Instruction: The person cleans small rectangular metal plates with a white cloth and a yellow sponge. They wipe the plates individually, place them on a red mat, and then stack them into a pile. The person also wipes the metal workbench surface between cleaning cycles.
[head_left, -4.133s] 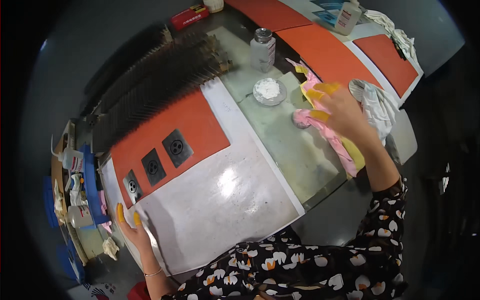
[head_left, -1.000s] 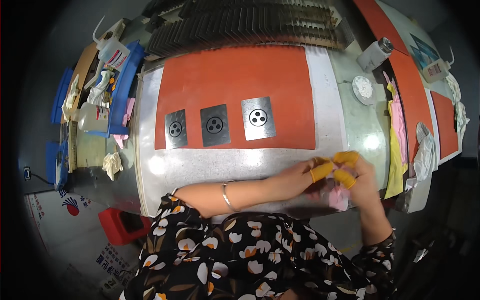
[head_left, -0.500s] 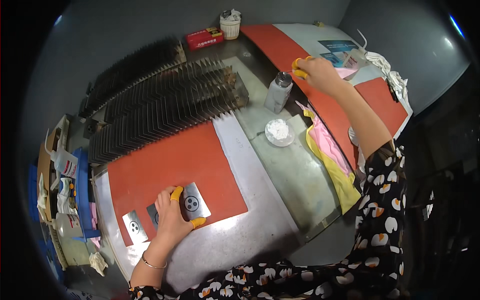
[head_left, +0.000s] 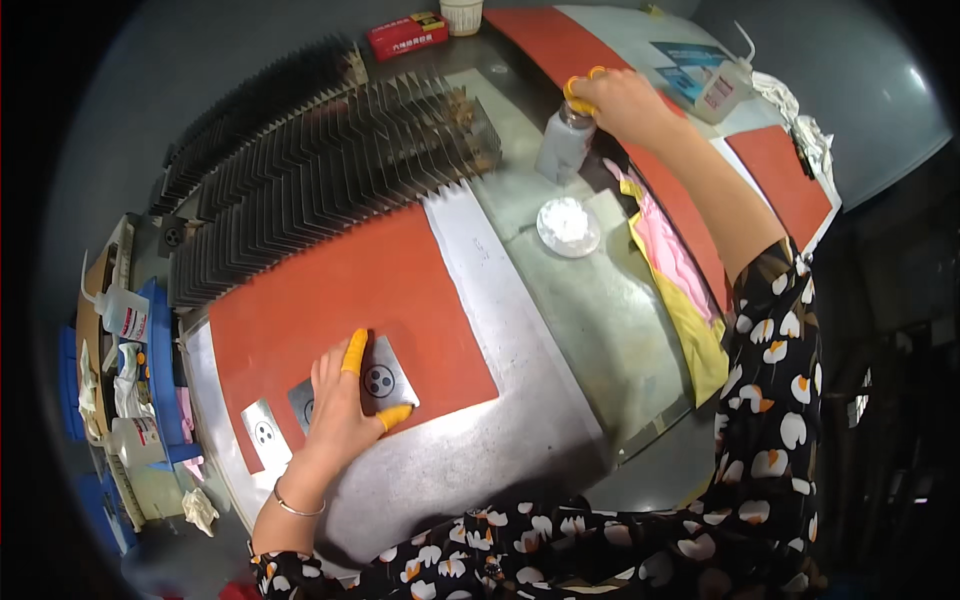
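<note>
On the orange mat my left hand rests with thumb and forefinger, both in yellow finger cots, stretched apart beside a square metal plate. The plate bears a dark ring with several dots. Two similar plates lie to the left: one partly under the hand, and a lighter plate. My right hand is closed at the top of a pale bottle, its finger cots covering the lid. Whatever its fingertips may hold is hidden. A small dish of white material sits just nearer than the bottle.
Racks of dark upright plates fill the back left. Pink and yellow cloths lie at the right. A spout bottle stands at the far right, another by a blue tray at the left. A red box sits behind.
My right hand has come down and left onto the bottle's top. My left forefinger has straightened away from the thumb. The view has shifted, and the plates have stayed in place on the mat.
</note>
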